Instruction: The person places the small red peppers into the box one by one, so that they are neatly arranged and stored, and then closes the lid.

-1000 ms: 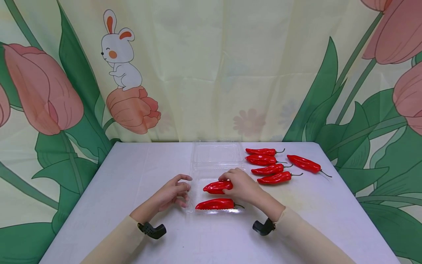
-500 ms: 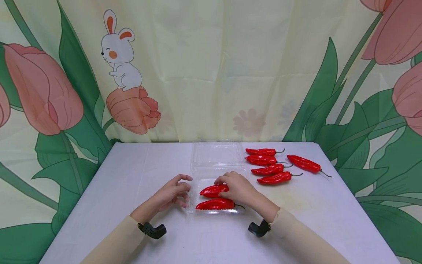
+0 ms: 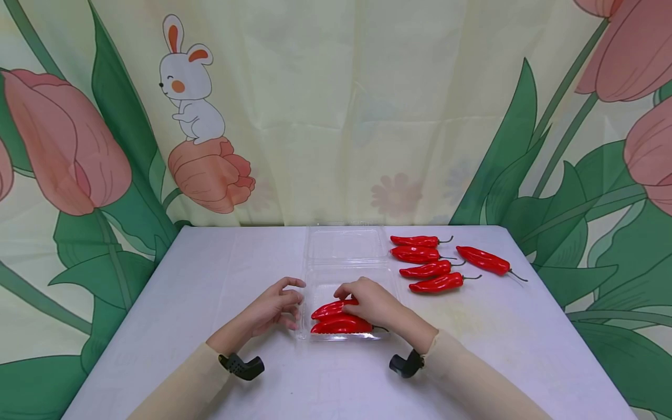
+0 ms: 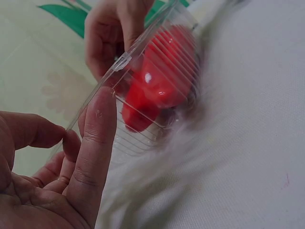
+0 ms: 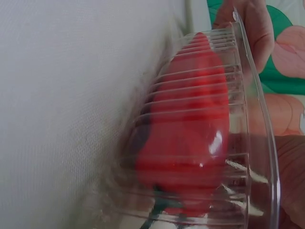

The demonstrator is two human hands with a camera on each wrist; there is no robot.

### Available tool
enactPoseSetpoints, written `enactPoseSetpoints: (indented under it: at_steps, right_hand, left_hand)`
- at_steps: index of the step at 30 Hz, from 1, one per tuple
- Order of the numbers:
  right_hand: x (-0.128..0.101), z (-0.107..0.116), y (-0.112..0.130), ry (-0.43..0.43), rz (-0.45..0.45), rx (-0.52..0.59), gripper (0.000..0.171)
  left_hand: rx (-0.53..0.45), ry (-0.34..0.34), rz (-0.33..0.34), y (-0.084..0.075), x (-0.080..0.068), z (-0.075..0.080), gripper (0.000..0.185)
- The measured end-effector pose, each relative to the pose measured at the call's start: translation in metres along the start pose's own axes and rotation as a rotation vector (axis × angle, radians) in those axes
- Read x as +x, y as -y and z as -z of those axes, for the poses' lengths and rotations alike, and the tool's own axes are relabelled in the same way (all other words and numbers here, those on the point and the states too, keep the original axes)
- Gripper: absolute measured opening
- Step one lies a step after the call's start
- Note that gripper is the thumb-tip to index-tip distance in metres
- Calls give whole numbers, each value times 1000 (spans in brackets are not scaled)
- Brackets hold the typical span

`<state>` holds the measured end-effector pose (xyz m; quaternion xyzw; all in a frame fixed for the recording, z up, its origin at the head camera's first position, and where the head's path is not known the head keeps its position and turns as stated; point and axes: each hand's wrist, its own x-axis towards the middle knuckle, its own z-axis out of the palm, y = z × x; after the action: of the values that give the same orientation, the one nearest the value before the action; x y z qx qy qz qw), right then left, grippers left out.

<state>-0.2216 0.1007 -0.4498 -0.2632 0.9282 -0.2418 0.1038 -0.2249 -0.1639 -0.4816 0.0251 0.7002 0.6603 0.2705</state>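
A clear plastic clamshell box point(image 3: 385, 336) lies with its lid point(image 3: 346, 245) folded back, away from me. My right hand point(image 3: 374, 302) grips a red chili pepper point(image 3: 326, 310) inside the box, covering its stem end. Another red chili pepper point(image 3: 340, 325) lies along the box's front wall, right beside the held one. Through the ribbed wall this front pepper point(image 5: 190, 119) shows in the right wrist view. My left hand point(image 3: 273, 306) holds the left rim; in the left wrist view the rim runs between the thumb and fingers of that hand point(image 4: 57, 181).
Several red chili peppers point(image 3: 436, 283) lie stacked in a column right of the box, stems pointing right. One more chili pepper point(image 3: 485, 261) sits apart, farther right, at a slant. A white cloth covers the table point(image 3: 210, 280), and a printed curtain point(image 3: 325, 116) hangs behind it.
My right hand has moved toward me and slightly left with its pepper, bringing it against the front pepper. The left hand and the box have stayed in place.
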Motion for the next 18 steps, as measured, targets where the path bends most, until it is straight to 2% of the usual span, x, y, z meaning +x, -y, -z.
enactPoseSetpoints:
  at_steps: [18]
  right_hand:
    - [2, -1, 2, -23, -10, 38, 32]
  left_hand:
    - [5, -2, 4, -2, -1, -1, 44]
